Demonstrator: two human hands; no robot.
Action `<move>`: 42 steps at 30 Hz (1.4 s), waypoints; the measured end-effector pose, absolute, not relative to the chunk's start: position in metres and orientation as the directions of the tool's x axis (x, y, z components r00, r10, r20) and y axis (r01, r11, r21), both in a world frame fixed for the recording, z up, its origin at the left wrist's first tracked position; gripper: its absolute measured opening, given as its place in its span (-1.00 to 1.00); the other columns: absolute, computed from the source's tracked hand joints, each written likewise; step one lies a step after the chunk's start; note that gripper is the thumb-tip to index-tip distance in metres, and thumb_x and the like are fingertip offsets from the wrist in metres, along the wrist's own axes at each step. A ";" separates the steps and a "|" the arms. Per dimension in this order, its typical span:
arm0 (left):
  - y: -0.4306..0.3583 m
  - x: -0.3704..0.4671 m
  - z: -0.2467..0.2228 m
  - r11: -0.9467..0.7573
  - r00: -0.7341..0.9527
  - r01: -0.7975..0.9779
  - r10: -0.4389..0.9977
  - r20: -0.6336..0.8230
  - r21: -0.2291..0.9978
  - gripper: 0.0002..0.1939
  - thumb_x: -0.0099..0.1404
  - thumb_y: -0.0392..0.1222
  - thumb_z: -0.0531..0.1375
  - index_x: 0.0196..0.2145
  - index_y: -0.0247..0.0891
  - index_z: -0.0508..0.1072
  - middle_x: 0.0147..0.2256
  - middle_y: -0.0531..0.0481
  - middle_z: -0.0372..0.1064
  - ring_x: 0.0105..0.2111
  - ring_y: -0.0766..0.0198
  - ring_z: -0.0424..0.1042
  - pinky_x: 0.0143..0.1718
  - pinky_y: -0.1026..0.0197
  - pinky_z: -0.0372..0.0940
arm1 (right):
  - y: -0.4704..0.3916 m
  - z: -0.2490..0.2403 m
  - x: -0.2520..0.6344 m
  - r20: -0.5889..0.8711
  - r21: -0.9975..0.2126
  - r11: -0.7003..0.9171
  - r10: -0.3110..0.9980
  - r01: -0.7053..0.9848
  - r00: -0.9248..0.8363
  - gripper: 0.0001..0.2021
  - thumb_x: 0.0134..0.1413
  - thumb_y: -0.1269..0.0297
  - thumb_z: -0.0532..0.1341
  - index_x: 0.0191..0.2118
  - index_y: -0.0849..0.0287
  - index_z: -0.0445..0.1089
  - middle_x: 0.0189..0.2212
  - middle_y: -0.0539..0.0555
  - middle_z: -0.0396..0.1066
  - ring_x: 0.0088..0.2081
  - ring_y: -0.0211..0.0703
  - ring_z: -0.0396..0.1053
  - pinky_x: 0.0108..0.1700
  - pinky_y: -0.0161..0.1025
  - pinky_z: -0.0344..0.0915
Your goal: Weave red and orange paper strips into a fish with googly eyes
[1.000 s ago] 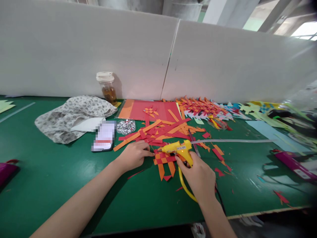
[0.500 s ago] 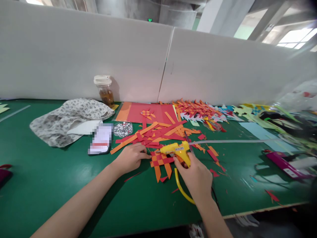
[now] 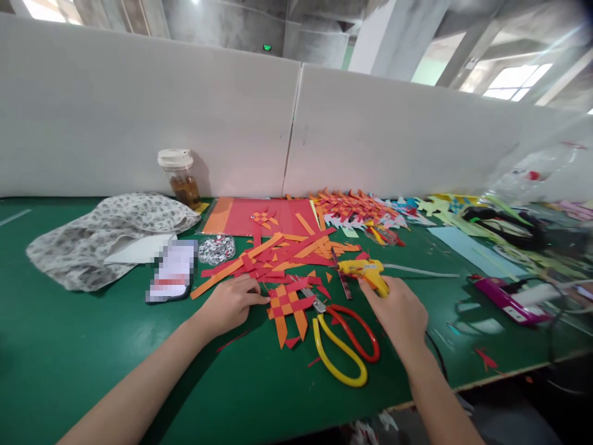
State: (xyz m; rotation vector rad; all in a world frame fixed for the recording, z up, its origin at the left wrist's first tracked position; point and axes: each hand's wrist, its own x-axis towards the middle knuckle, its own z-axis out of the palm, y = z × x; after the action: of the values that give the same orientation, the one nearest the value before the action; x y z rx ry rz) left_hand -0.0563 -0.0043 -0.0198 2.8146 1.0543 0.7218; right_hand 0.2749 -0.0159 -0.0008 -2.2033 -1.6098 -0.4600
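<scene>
My right hand (image 3: 401, 312) is wrapped round a yellow glue gun (image 3: 364, 270), whose nozzle points left above the paper scraps. A clear glue stick trails from its back. At the left edge of a woven red and orange paper piece (image 3: 285, 304), my left hand (image 3: 234, 303) has its fingers pressed together on or beside a corner. The woven piece lies flat on the green table (image 3: 222, 389). Scissors (image 3: 343, 346) with one yellow and one red handle lie between the piece and my right hand, blades towards the paper strips (image 3: 278, 253).
A phone (image 3: 172, 270), a patterned cloth (image 3: 106, 228), a lidded drink cup (image 3: 180, 179) and a bag of small round pieces (image 3: 217, 249) stand at the left. Woven paper fish (image 3: 359, 207) are piled at the back. A purple power strip (image 3: 507, 300) lies right.
My right hand and the glue gun have moved right, away from the woven piece, uncovering the scissors. The camera view has shifted slightly to the right.
</scene>
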 end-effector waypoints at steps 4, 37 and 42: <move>-0.005 -0.056 -0.020 -0.763 0.658 0.617 0.634 0.406 0.190 -0.49 0.12 -0.55 -0.06 -0.21 -0.10 0.53 -0.34 -0.01 0.41 -0.33 0.25 0.37 -0.37 0.22 0.30 | -0.009 -0.012 0.283 0.484 0.037 -0.213 0.859 0.976 0.169 -0.65 0.04 -0.03 0.08 -0.36 0.18 0.38 -0.39 0.14 0.40 -0.35 -0.03 0.30 -0.48 -0.23 0.02; 0.021 -0.055 0.006 -0.421 0.352 0.902 0.847 0.398 0.098 -0.62 0.36 -0.13 -0.11 0.05 -0.19 0.30 0.05 -0.06 0.30 0.06 0.13 0.24 0.10 -0.03 0.09 | -0.019 -0.008 0.278 0.787 -0.151 0.244 0.617 0.958 -0.033 -0.92 0.06 0.29 0.16 -0.39 0.16 0.30 -0.43 0.07 0.38 -0.33 -0.12 0.27 -0.23 -0.20 0.20; 0.042 -0.072 0.017 -0.340 0.289 0.939 0.866 0.409 0.057 -0.70 0.30 -0.21 -0.03 -0.12 -0.21 0.43 -0.04 -0.11 0.37 -0.02 0.06 0.31 -0.01 0.00 0.19 | -0.020 -0.008 0.278 0.778 -0.172 0.242 0.628 0.955 -0.019 -0.92 0.06 0.28 0.16 -0.39 0.15 0.30 -0.43 0.07 0.38 -0.33 -0.11 0.29 -0.23 -0.20 0.20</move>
State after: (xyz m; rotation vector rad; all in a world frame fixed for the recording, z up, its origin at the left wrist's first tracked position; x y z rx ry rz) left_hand -0.0721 0.0417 0.0173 2.6715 1.8982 0.6284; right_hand 0.2775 -0.0200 -0.0078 -1.4700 -1.7327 -0.5270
